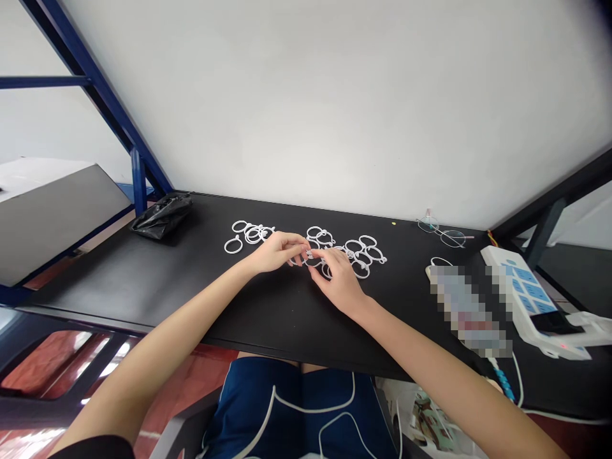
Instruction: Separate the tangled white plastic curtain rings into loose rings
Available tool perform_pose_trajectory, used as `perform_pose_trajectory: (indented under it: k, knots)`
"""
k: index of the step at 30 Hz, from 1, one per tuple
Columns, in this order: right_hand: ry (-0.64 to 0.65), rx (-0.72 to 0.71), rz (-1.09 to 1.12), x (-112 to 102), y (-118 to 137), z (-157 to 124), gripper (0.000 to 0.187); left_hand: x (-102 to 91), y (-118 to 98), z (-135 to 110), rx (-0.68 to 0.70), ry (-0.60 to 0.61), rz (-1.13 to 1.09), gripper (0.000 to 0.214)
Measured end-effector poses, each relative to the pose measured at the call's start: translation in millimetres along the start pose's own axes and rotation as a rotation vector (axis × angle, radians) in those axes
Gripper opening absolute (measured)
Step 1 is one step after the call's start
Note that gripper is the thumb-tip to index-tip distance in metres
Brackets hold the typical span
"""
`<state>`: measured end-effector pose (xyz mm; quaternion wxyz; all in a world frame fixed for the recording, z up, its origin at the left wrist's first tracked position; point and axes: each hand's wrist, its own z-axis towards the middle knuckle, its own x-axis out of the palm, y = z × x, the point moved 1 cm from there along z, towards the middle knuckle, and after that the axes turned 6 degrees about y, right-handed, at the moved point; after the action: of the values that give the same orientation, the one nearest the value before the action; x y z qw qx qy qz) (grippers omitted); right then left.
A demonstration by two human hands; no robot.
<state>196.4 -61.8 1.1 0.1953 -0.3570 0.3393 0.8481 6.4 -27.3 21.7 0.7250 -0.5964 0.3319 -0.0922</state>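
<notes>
White curtain rings with small eyelets lie on the black desk (268,312) in loose groups. One group of rings (253,234) sits beyond and to the left of my left hand (278,252); another cluster (362,258) spreads behind and to the right of my right hand (340,277). Both hands meet in the middle, their fingertips pinched together around a small white piece (310,254), which looks like the eyelet part of a curtain ring. My fingers cover much of it. Whether one or two parts are held there, I cannot tell.
A black plastic bag (163,215) lies at the desk's left end. Eyeglasses (442,233) rest near the wall. On the right are a blurred-out phone (471,312) with a cable and a white power strip (523,293). A blue metal frame (138,178) rises at left.
</notes>
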Motion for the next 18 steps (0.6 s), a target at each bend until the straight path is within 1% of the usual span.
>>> perform_pose_trajectory:
  k: [3, 10, 14, 18]
  knots:
    - [-0.015, -0.023, 0.042, 0.6, -1.8, -0.4, 0.017, 0.2, 0.9, 0.9, -0.014, 0.021, -0.065, 0.033]
    - [-0.012, 0.005, 0.153, -0.2, -0.9, -2.8, 0.014, 0.8, -5.1, 0.0, -0.086, 0.103, -0.264, 0.031]
    - [-0.007, 0.002, 0.164, -0.1, -0.8, -3.1, 0.013, 0.8, -7.4, -1.1, -0.094, 0.105, -0.294, 0.03]
    - [-0.006, 0.017, 0.162, -0.3, -0.4, -2.7, 0.013, 0.8, -6.7, -1.2, -0.074, 0.101, -0.263, 0.029]
